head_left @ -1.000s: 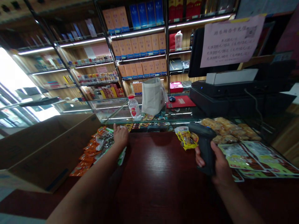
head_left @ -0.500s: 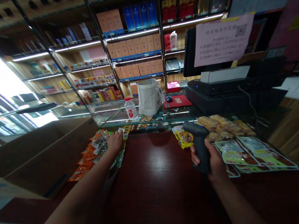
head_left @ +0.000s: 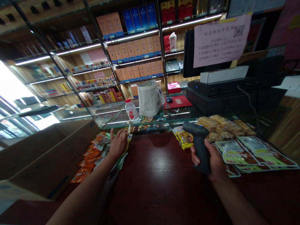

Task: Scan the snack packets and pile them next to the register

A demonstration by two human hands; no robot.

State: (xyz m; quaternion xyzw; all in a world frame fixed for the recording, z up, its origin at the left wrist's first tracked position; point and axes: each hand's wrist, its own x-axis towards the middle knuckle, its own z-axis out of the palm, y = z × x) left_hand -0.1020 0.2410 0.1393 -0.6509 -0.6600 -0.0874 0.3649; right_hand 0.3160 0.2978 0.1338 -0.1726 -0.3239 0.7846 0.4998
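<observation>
My left hand (head_left: 118, 143) is over a heap of snack packets, its fingers stretched out and a little apart. Orange packets (head_left: 86, 161) lie to its left, with clear and green packets (head_left: 120, 162) under and beside it. A pale packet edge sticks up by the fingertips; whether they touch it is unclear. In my right hand (head_left: 215, 161) is a dark barcode scanner (head_left: 202, 150), gripped by its handle with the head pointing left. A yellow-edged snack packet (head_left: 184, 139) lies just behind the scanner.
An open cardboard box (head_left: 39, 162) stands at the left. Bagged puffy snacks (head_left: 220, 126) and flat green packets (head_left: 260, 153) lie at the right. Behind are a red-capped bottle (head_left: 131, 111), a white bag (head_left: 148, 98), a mouse (head_left: 169, 99) and a monitor (head_left: 189, 53).
My left hand has shifted slightly right and its fingers have straightened over the packets. The right hand holds the scanner in nearly the same place.
</observation>
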